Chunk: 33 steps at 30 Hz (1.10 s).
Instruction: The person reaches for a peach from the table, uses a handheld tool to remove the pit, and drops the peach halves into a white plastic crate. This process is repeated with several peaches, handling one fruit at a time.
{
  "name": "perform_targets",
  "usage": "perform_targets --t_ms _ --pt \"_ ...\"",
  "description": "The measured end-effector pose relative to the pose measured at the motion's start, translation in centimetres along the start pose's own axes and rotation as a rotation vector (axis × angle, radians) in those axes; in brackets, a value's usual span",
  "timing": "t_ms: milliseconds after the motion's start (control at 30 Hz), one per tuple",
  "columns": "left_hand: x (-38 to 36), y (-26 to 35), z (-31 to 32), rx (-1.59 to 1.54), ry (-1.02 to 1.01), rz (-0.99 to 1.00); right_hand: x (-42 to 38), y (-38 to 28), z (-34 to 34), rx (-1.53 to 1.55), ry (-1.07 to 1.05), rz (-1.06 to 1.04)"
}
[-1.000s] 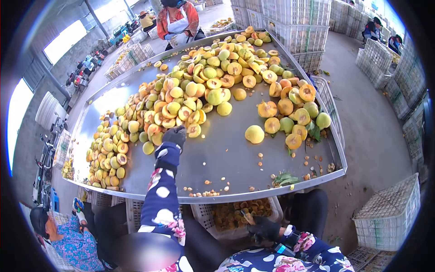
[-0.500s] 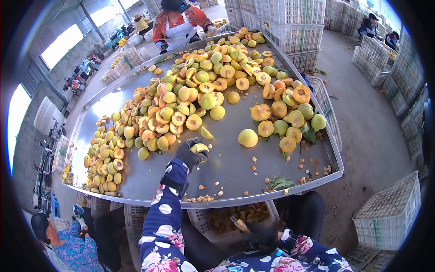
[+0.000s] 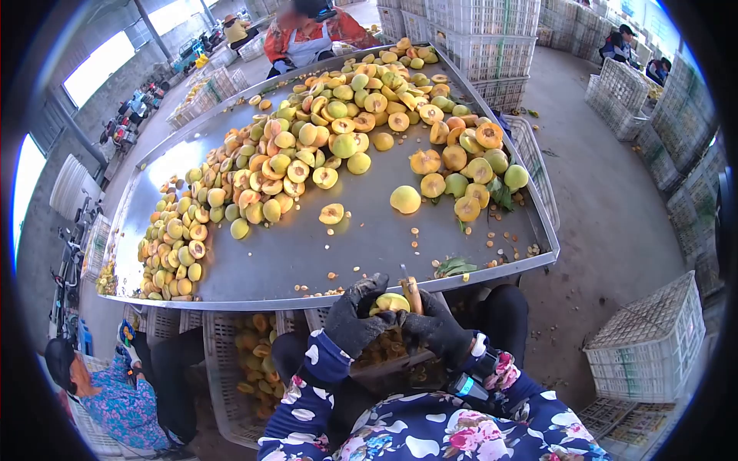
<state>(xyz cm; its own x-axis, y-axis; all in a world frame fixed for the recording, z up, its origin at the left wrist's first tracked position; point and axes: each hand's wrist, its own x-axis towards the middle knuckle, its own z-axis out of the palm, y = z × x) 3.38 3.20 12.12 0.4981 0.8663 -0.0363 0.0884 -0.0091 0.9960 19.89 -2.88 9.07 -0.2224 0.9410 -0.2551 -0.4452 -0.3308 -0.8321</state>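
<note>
My left hand [image 3: 357, 313], in a black glove, is closed around a yellow-green peach [image 3: 390, 303] just in front of the table's near edge. Right beside it, my right hand [image 3: 438, 326], also gloved in black, grips a wooden-handled tool [image 3: 412, 295] with a thin metal tip pointing up. Both hands meet at the peach, and the fingers partly cover it. Beyond them on the metal table [image 3: 361, 253] lies a peach half [image 3: 331, 214], cut face up. A whole-looking peach [image 3: 405, 200] sits farther right.
A large heap of peaches [image 3: 307, 138], many halved, covers the table's far and left parts. Loose pits [image 3: 415, 232] and leaves [image 3: 455, 266] lie near the front. Below stands a crate [image 3: 219, 384] with peach halves. Stacked crates [image 3: 646, 338] stand right; co-workers sit left and opposite.
My left hand has come back from the table with the peach to my right hand, which has risen with the tool. The peach half left on the table now shows its cut face.
</note>
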Motion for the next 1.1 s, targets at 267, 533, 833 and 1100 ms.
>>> perform_targets --t_ms 267,533,833,1100 --pt "-1.9 -1.8 2.6 0.107 0.254 0.075 -1.0 0.9 0.8 0.111 0.041 -0.075" --pt "-2.9 -2.2 3.4 0.201 0.415 0.206 -1.0 2.0 1.5 0.12 0.09 -0.045" --pt "-3.3 -2.9 2.8 0.363 0.338 0.43 -1.0 4.0 2.5 -0.016 0.004 -0.212" --pt "-3.5 -2.1 3.2 -1.029 0.341 -0.051 -1.9 0.5 6.7 0.281 0.031 0.086"
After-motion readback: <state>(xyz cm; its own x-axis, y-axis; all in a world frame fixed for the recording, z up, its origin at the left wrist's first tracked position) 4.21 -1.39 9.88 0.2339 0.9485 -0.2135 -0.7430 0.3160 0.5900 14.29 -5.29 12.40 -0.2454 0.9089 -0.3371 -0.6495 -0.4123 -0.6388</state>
